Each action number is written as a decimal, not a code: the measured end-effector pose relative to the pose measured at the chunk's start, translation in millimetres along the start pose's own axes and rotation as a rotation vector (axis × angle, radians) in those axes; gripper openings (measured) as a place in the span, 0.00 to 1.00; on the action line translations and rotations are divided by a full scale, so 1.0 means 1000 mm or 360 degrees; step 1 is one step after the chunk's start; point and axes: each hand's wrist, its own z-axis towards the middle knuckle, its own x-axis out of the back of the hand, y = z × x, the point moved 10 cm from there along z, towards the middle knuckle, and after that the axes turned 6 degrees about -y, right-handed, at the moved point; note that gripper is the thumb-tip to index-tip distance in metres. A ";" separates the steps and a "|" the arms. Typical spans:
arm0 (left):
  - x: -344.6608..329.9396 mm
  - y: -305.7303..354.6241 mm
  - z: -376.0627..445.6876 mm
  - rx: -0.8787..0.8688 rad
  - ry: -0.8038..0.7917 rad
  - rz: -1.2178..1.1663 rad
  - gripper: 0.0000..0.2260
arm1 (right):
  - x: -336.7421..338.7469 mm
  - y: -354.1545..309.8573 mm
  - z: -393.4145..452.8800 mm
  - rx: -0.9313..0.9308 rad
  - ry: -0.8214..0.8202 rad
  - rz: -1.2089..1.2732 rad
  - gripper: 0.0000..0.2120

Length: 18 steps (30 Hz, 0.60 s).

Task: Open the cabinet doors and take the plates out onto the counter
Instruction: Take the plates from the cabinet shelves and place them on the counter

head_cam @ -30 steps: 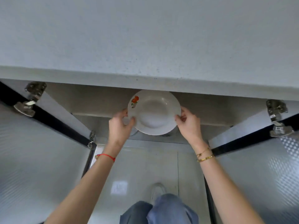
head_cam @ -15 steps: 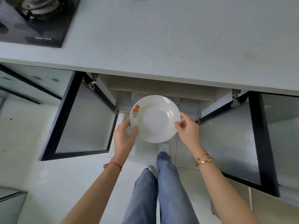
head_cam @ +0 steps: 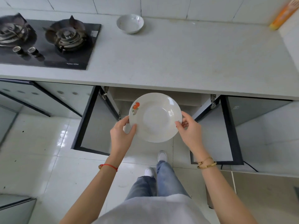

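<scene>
A: What room do you have around you?

B: The counter (head_cam: 169, 62) edge runs across just above your hands, its middle stretch bare. Both cabinet doors stand open: left door (head_cam: 95, 125) at nine o'clock, right door (head_cam: 215, 135) at three.

A: What else is near?

B: A white bowl (head_cam: 130, 23) sits at twelve o'clock by the tiled wall, a gas stove (head_cam: 47, 41) at ten, an orange package (head_cam: 284, 13) at two.

A: And the plate?

B: You hold the white plate (head_cam: 155, 117), fruit print on its rim, in the air before the open cabinet, below counter level. Your left hand (head_cam: 121, 135) pinches its rim at eight o'clock, your right hand (head_cam: 191, 130) at four, thumbs on top.
</scene>
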 end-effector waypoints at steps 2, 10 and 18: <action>0.004 0.011 0.003 -0.0034 -0.0014 -0.0009 0.14 | 0.007 -0.008 0.001 0.0017 0.0020 0.0010 0.20; 0.005 0.042 0.044 -0.0145 -0.0067 -0.0058 0.15 | 0.024 -0.018 0.033 0.0037 0.0115 0.0016 0.19; -0.020 0.066 0.133 -0.0162 -0.0068 -0.0107 0.14 | 0.037 -0.009 0.129 0.0043 0.0133 0.0013 0.18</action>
